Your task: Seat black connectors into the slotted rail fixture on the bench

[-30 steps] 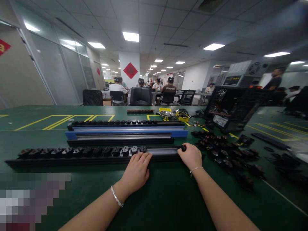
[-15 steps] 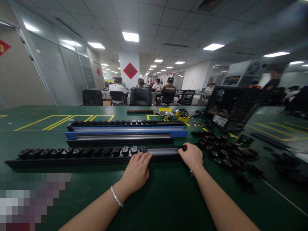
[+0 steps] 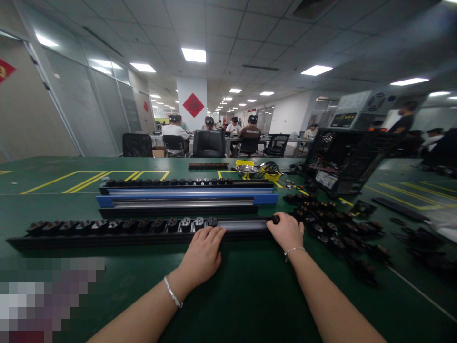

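Note:
A long black rail (image 3: 243, 226) lies across the green table in front of me, its left part filled with a row of black socket modules (image 3: 117, 225). My left hand (image 3: 202, 255) rests on the rail's front edge with its fingers curled over it, next to the last fitted module. My right hand (image 3: 287, 231) is closed around a small black module (image 3: 275, 219) at the rail's right end.
Behind lie more rails: a blue one (image 3: 185, 198) and black ones with modules (image 3: 178, 182). A heap of loose black modules (image 3: 335, 228) spreads to the right. An open computer case (image 3: 342, 159) stands at the back right. Several people sit at far tables.
My right hand with the module has shifted slightly to the right along the rail's end. My left hand has stayed in place.

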Tool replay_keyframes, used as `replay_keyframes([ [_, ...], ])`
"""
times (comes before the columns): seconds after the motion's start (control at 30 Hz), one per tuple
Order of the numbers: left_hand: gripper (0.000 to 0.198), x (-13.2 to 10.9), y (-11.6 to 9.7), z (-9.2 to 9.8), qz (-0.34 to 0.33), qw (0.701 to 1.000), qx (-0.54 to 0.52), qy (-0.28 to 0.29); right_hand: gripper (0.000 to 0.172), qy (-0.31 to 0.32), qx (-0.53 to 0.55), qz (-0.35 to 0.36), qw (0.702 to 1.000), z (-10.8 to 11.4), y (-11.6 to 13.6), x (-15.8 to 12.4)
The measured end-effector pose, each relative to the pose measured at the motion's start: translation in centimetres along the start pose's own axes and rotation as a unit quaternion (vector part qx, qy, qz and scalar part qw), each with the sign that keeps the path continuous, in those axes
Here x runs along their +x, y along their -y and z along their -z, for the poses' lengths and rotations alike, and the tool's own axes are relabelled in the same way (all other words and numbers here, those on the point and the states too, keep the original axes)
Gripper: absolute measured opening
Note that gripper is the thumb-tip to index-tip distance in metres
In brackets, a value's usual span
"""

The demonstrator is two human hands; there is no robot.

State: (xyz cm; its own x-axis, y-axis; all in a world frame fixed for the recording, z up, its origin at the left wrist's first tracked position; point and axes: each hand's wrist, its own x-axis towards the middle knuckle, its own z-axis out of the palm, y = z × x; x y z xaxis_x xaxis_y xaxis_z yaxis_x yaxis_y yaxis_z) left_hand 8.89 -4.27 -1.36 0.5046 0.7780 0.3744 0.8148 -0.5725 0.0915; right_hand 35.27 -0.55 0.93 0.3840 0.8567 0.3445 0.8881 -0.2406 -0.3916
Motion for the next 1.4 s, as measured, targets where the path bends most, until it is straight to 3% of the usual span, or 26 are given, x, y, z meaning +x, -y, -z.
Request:
replay_keyframes([
  [1.4,0.057,0.0,0.0,-0.2,-0.004,1.000,0.010,-0.006,0.032,-0.014,-0.029,-0.020,0.999,0.1,-1.4,0.8],
])
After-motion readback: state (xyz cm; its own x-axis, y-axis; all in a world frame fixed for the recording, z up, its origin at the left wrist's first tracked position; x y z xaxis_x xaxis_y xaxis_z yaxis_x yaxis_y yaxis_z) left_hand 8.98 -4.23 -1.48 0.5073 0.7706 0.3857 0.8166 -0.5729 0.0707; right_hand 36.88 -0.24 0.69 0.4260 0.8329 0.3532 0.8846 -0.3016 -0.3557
